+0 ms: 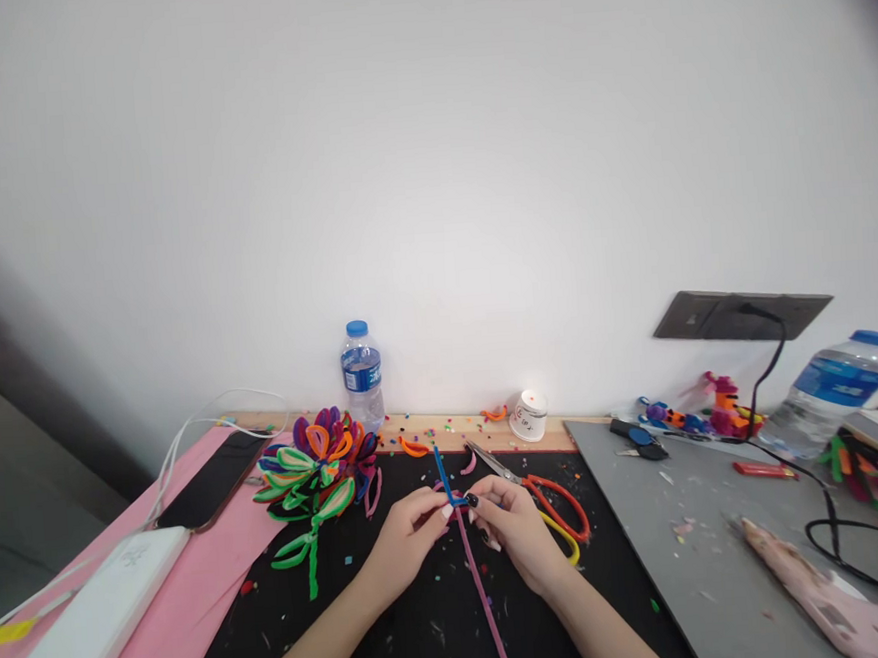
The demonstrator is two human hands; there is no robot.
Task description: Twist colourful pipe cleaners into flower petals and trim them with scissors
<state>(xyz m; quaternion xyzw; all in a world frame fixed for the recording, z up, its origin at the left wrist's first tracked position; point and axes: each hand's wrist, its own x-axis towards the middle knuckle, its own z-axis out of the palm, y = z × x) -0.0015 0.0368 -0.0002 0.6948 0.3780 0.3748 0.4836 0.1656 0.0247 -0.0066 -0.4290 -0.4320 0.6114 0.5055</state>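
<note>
My left hand and my right hand meet over the black mat, fingers pinched together. Between their fingertips is a blue pipe cleaner, its free end pointing up and away. It crosses a long pink-purple pipe cleaner whose tail runs down toward me. The exact bend where the two meet is partly covered by fingers. Scissors with red and yellow handles lie just right of my right hand. Left of my left hand rests a bunch of multicoloured pipe cleaner flowers.
A water bottle and a white paper cup stand by the wall. On the left are a phone and a white power strip. The grey board at right bears keys, a cable and a pink tool.
</note>
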